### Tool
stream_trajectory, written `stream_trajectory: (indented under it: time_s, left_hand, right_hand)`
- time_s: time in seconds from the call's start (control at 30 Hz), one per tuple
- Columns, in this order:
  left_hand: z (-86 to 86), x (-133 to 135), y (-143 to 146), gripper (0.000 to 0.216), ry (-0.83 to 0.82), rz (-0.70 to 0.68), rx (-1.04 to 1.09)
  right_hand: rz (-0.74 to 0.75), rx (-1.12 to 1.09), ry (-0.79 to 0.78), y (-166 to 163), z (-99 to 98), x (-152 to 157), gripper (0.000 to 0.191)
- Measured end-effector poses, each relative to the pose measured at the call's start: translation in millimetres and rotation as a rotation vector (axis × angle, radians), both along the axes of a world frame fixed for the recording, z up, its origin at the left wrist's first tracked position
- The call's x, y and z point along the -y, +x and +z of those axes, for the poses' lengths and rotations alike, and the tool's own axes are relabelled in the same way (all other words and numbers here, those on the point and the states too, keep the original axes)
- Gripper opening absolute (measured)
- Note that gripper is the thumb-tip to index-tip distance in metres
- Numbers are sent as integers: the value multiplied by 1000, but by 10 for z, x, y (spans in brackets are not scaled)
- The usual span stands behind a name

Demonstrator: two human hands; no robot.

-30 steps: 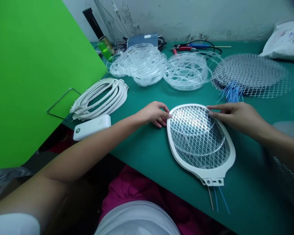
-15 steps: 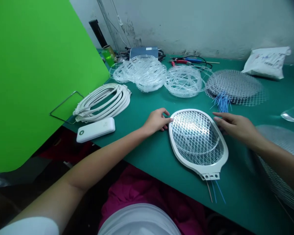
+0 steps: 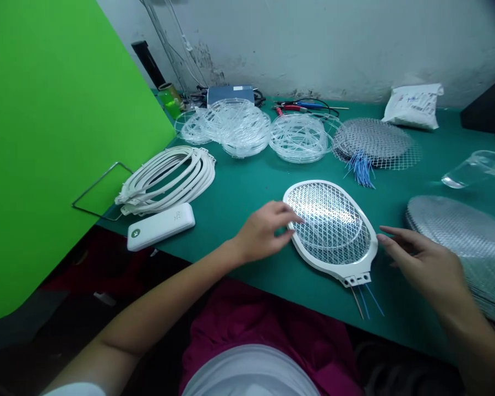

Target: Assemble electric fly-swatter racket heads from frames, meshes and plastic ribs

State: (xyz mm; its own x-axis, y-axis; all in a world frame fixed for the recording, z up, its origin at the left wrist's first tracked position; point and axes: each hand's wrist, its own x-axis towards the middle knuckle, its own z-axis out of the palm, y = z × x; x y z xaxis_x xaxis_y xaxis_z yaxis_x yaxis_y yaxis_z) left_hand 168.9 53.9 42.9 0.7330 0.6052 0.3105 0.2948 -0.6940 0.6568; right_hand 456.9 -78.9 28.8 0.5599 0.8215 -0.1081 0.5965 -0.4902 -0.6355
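Observation:
A white mosquito swatter head (image 3: 330, 231) with metal mesh lies flat on the green table, its narrow end towards me. Two blue wires (image 3: 373, 300) and a brownish one (image 3: 357, 302) stick out below that end. My left hand (image 3: 266, 231) is over the left rim, fingers bent and apart, with the fingertips above the mesh edge. On the other side, my right hand (image 3: 427, 264) is open, its thumb at the right rim near the lower curve. Neither hand is closed around the frame.
White frames (image 3: 169, 179) lie stacked at left behind a white power bank (image 3: 160, 225). Clear plastic rings (image 3: 241, 129), mesh sheets (image 3: 373, 140) and blue wires (image 3: 361, 170) lie farther back. At right are a mesh stack (image 3: 457, 231) and a clear cup (image 3: 474, 169) on its side.
Both hands have moved down along the rims towards the narrow end, the left now reaching over the mesh edge. The camera view has shifted, and the right arm has uncovered more of the mesh stack.

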Motion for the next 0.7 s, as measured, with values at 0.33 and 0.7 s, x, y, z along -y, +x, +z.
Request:
stream_trajectory:
  time_s: [0.33,0.7]
  left_hand:
    - [-242,243,92,19,591,-385,-122]
    - [-262,241,141,16,740,-409,-119]
  right_hand:
    - [-144,-201,51,-257,7,200,45]
    - [-164,-345,140,-371,-14,242,44]
